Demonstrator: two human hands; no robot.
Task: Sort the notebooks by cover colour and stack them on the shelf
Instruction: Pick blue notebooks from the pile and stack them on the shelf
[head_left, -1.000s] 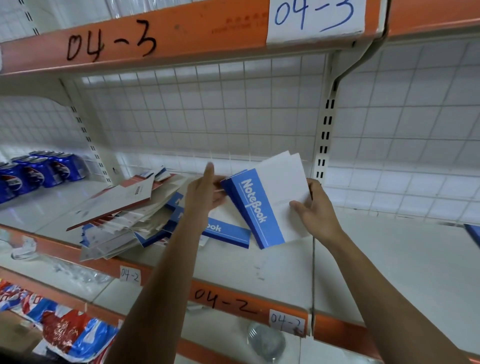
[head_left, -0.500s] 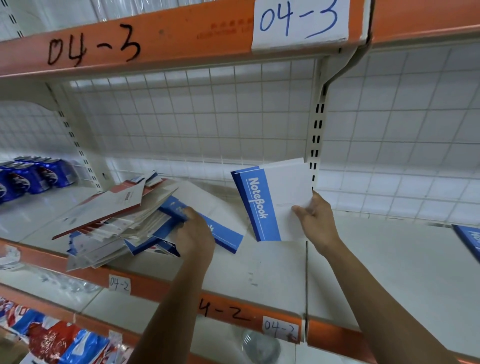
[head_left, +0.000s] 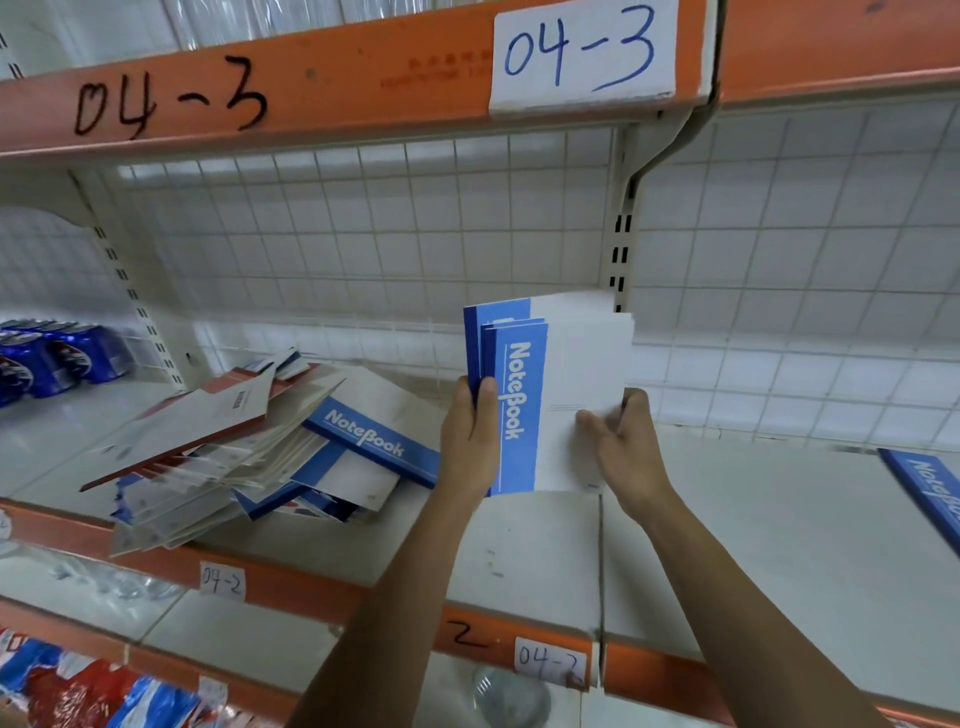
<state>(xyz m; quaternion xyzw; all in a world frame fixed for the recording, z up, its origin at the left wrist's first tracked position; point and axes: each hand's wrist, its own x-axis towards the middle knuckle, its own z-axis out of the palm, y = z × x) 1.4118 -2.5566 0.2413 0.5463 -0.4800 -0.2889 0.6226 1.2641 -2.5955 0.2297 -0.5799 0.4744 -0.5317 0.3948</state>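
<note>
A small bundle of blue-and-white notebooks (head_left: 566, 384) stands upright above the white shelf (head_left: 524, 551), held between both hands. My left hand (head_left: 470, 436) grips the blue spine edge, thumb on the front cover. My right hand (head_left: 618, 441) holds the white right edge, fingers curled over the cover. A messy pile of notebooks (head_left: 234, 457) lies to the left, blue and red covers mixed; a blue one (head_left: 374, 441) lies on top nearest my left hand. Another blue notebook (head_left: 930, 493) lies flat at the far right.
Blue cans (head_left: 47, 358) stand at the far left of the shelf. A wire grid backs the shelf, with a slotted upright post (head_left: 621, 260) just behind the held bundle. The orange upper shelf edge (head_left: 311, 83) is overhead. Packaged goods (head_left: 78, 691) fill the lower shelf.
My left hand left the pile with a blue notebook and brought it against the one in my right hand. Both hands now hold the bundle upright.
</note>
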